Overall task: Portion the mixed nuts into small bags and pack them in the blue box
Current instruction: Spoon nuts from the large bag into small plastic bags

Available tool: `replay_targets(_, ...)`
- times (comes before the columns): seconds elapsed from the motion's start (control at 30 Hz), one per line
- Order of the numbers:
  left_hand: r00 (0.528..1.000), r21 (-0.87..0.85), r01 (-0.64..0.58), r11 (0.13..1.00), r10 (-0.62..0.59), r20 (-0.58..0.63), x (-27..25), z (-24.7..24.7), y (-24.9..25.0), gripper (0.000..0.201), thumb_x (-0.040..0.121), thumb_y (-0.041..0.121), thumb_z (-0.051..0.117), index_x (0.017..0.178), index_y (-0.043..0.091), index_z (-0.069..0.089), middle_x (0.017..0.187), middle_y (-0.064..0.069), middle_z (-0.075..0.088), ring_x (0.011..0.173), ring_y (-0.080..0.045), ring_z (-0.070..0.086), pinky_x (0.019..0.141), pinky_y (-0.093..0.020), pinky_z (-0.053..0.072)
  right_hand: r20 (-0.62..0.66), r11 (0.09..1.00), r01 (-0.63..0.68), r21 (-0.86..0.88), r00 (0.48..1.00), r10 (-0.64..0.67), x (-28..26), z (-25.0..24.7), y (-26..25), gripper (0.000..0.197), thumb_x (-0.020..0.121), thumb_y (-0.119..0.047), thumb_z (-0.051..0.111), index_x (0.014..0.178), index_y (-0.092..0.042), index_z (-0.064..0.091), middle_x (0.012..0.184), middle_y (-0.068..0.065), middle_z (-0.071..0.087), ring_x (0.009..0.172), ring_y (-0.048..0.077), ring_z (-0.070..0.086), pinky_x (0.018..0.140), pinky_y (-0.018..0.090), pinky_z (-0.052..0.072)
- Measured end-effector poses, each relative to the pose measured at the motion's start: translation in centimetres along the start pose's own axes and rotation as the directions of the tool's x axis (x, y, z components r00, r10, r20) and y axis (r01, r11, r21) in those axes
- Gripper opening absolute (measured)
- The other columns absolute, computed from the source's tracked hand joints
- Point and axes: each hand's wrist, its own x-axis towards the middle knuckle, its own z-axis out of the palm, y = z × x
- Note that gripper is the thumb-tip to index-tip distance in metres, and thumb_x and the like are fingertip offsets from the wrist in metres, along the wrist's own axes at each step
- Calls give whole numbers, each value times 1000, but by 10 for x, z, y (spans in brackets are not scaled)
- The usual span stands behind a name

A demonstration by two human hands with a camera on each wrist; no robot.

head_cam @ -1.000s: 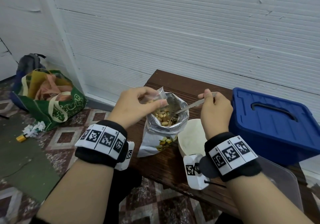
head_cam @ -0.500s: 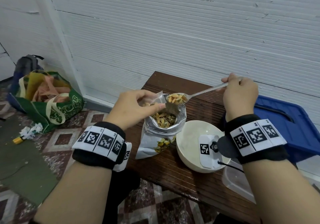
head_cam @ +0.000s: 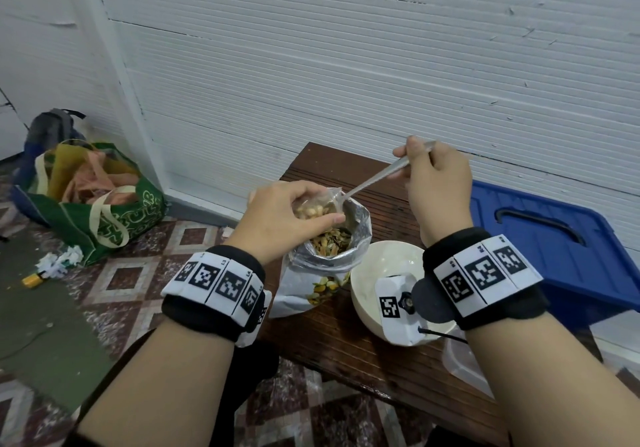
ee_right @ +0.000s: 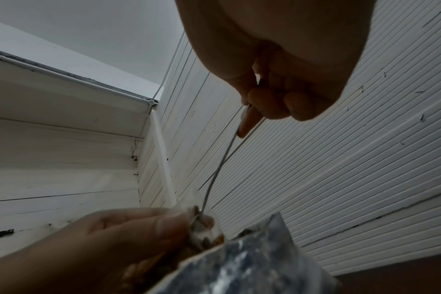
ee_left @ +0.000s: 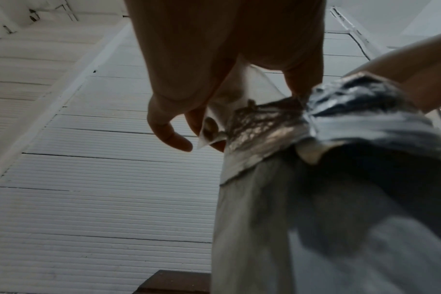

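Blue box [head_cam: 554, 259] sits lid on, at my right on the bench [head_cam: 346, 349]. Rigid plastic with a top handle; I judge it light, best lifted by the handle or lid edges. Not packed yet.

Foil bag [head_cam: 332, 256] of nuts stands open, just left of the bowl [head_cam: 367, 273]. Crinkly and soft-walled, probably tips easily, so take it by the body, not the rim.

Small bag [head_cam: 320, 204] is thin clear film, floppy and slick, with a few nuts [head_cam: 310, 210] already in it. It's held right above the foil bag's mouth. Only the mouth edge gives a hold.

Spoon [head_cam: 374, 180] is stiff, thin metal, its bowl end down in the small bag.

Left hand [head_cam: 284, 214]: wrist raised, fingers curled down, thumb and fingertips pinching the small bag's rim to hold it open.

Right hand [head_cam: 433, 183]: raised above and to the right, fingers closed round the spoon's handle end, spoon angled down-left. Tipping nuts in, I reckon. Spill risk if the film mouth collapses.
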Motion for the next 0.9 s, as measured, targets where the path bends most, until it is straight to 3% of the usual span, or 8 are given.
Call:
replay_targets(0.13,999,-2,1,1000,-1,-38,1,2,2,31,64,70,70,83,48,59,85,23,65,89,-4,62,94,-45,48,77,975,161,156,982,-174,-7,-4,-7,25,100,-26,49,79,-21,64,70,7,62,53,8,48,53,18,39)
replay_targets(0.23,996,-54,10,999,-14,-93,1,-1,1,22,75,50,75,87,35,64,84,16,65,86,-7,61,80,-24,51,17,932,280,231,956,-291,-8,-11,-11,24,100,-22,48,80,-22,62,72,0,60,54,7,46,52,18,38)
replay_targets(0.3,992,-84,18,996,-29,-126,2,-3,0,19,77,43,75,87,29,65,86,12,65,84,-2,59,70,-7,44,-90,913,323,250,946,-310,-6,-16,-11,24,101,-21,46,80,-21,59,70,-3,58,54,5,47,51,17,38)
replay_targets(0.43,988,-123,46,991,-63,-141,3,-8,-6,19,76,45,75,85,32,65,86,11,67,83,5,60,68,1,39,-247,929,328,171,927,-282,-4,-21,-6,25,100,-27,45,78,-27,56,73,-3,59,64,9,54,63,24,44)
replay_targets(0.47,989,-121,54,991,-70,-133,3,-9,-6,19,76,46,75,84,34,63,87,12,68,84,5,60,69,0,39,-230,937,323,132,930,-288,-5,-20,-4,25,100,-27,45,78,-27,57,73,-7,59,67,8,56,65,25,45)
replay_targets(0.6,993,-119,73,990,-84,-84,3,-10,-5,19,76,46,75,83,35,62,87,12,67,84,7,58,64,2,37,42,914,398,-74,917,-396,-20,-6,7,18,99,-23,48,86,-21,62,74,-18,59,67,-8,54,64,6,39)
replay_targets(0.77,995,-109,60,992,-69,-75,3,-9,-8,23,76,45,75,90,29,66,87,11,68,83,5,60,62,1,40,306,747,630,-215,769,-561,-38,13,32,24,96,-24,49,94,-11,69,79,2,65,73,19,59,70,34,50)
replay_targets(0.9,995,-103,52,993,-61,-82,3,-10,-9,26,76,46,75,92,27,67,86,14,66,83,7,60,65,-4,45,406,755,610,-242,770,-492,-43,18,41,26,96,-27,47,94,-13,69,80,2,66,76,20,60,72,39,50)
